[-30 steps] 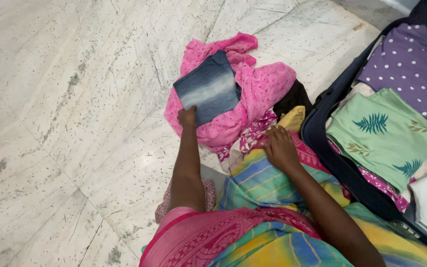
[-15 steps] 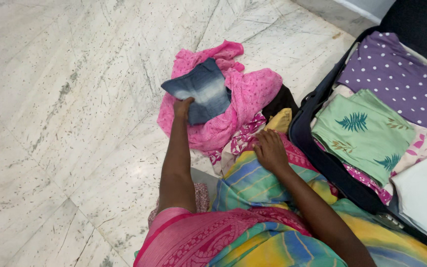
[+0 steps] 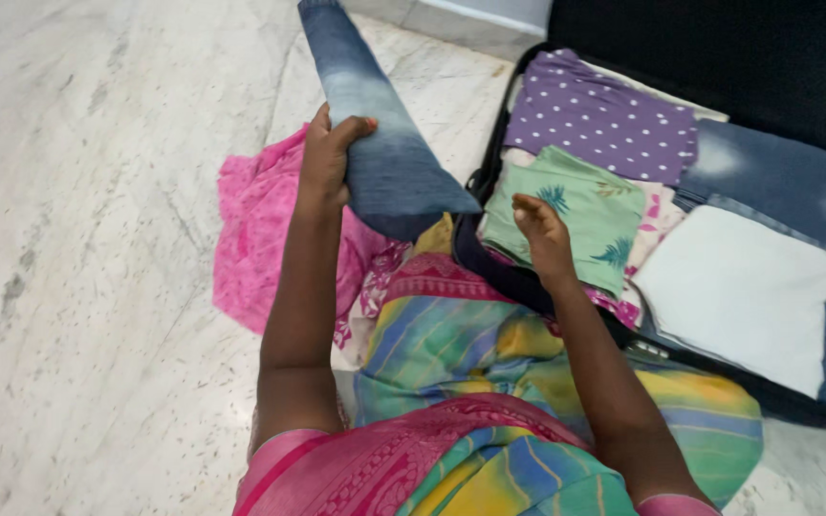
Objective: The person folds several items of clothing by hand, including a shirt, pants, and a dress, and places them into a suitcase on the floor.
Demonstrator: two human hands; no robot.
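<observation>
— Left hand (image 3: 325,158), what does it do?

— It is closed around the edge of the jeans (image 3: 375,134), thumb on the front and the fingers behind. The jeans are folded and lifted off the floor; they go from the top centre of the frame down to the centre, and the lower corner hangs just over the rim of the suitcase (image 3: 518,282).

— And the right hand (image 3: 539,234)?

— It is half open, fingers loosely bent, and it holds nothing. It is in the centre, above the near rim of the suitcase, close to the green cloth (image 3: 576,205). If it touches the cloth, I cannot tell.

— What is in the suitcase?

— It lies open at the right of the frame. Inside are folded clothes: a purple cloth (image 3: 604,119) with white dots at the top, the green cloth with leaf print below it, a white piece (image 3: 738,291) at the right, and blue denim (image 3: 795,182) under and behind the white one.

— And outside?

— A pink cloth (image 3: 255,229) lies in a heap on the marble floor (image 3: 78,268), left of centre, under the left arm.
</observation>
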